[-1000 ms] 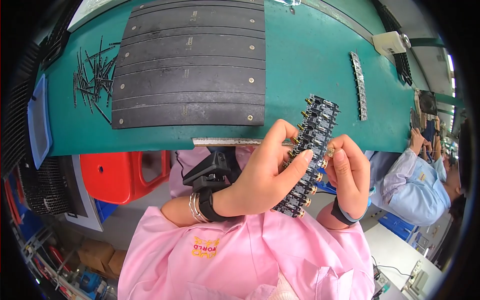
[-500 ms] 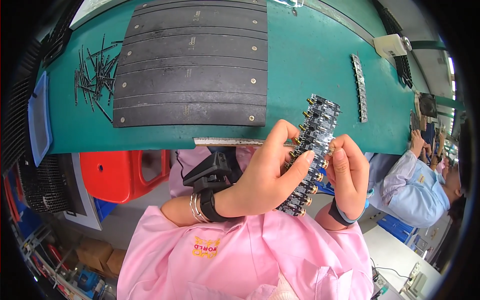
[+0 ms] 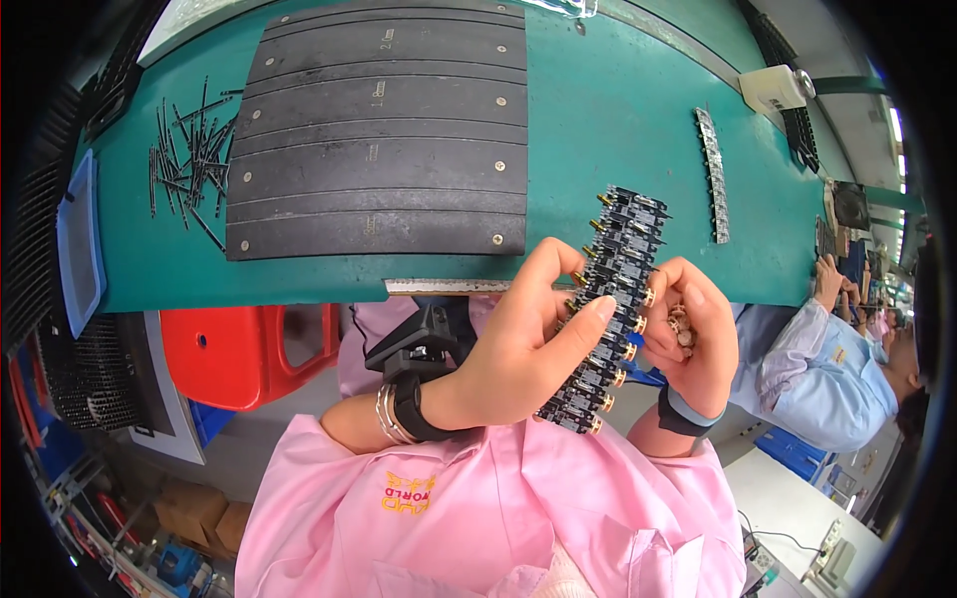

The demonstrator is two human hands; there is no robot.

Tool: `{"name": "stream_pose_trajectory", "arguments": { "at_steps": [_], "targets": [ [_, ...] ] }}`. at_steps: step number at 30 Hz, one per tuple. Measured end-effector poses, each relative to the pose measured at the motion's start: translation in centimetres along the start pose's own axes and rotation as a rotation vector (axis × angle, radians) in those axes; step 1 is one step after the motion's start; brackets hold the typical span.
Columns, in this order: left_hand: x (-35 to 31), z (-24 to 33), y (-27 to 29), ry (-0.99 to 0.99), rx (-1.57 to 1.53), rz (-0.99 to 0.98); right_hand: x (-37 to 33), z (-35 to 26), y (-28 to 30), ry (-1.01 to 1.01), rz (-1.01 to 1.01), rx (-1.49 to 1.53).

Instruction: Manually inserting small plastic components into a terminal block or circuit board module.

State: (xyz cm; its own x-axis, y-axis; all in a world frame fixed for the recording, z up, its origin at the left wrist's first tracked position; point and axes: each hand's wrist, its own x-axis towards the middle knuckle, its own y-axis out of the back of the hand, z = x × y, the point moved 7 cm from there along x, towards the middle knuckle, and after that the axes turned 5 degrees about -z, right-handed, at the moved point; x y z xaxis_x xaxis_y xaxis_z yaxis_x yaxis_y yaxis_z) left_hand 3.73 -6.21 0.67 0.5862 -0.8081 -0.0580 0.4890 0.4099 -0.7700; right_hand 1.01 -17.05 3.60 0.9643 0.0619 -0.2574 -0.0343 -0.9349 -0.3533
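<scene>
My left hand point(image 3: 533, 334) grips a long black circuit-board panel point(image 3: 623, 261), thumb across its face and fingers along its left edge. Tilted, the panel hangs over the table's front edge and my lap. Slim gold connectors stick out of its upper left edge. Along the lower right edge, connectors carry wider gold-coloured rings point(image 3: 629, 352). Close beside that edge, my right hand point(image 3: 698, 344) is curled around several small, round, gold-coloured pieces point(image 3: 681, 327). Its forefinger and thumb are near the uppermost ring; whether they touch it I cannot tell.
On the green table point(image 3: 608, 120) lie a large dark grooved plate point(image 3: 374, 140), a heap of thin black strips point(image 3: 194, 149) and another narrow board strip point(image 3: 714, 174). A white bottle point(image 3: 776, 90) stands back right. A red stool point(image 3: 234, 354) is below left; a co-worker point(image 3: 832, 369) sits right.
The panel and my left hand have shifted slightly left. My right fingers have come off the panel's edge, where one more ring now shows, and the pieces in that hand are visible.
</scene>
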Motion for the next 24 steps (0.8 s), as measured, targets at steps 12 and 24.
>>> {"name": "stream_pose_trajectory", "arguments": {
  "at_steps": [12, 24],
  "targets": [
    [0.0, 0.4, 0.1, 0.001, -0.005, -0.007, 0.7, 1.3, 0.2, 0.093, -0.220, 0.446],
    [0.3, 0.1, 0.1, 0.029, 0.004, -0.011, 0.7, 1.5, 1.2, -0.020, 0.041, 0.498]
  ]
}}
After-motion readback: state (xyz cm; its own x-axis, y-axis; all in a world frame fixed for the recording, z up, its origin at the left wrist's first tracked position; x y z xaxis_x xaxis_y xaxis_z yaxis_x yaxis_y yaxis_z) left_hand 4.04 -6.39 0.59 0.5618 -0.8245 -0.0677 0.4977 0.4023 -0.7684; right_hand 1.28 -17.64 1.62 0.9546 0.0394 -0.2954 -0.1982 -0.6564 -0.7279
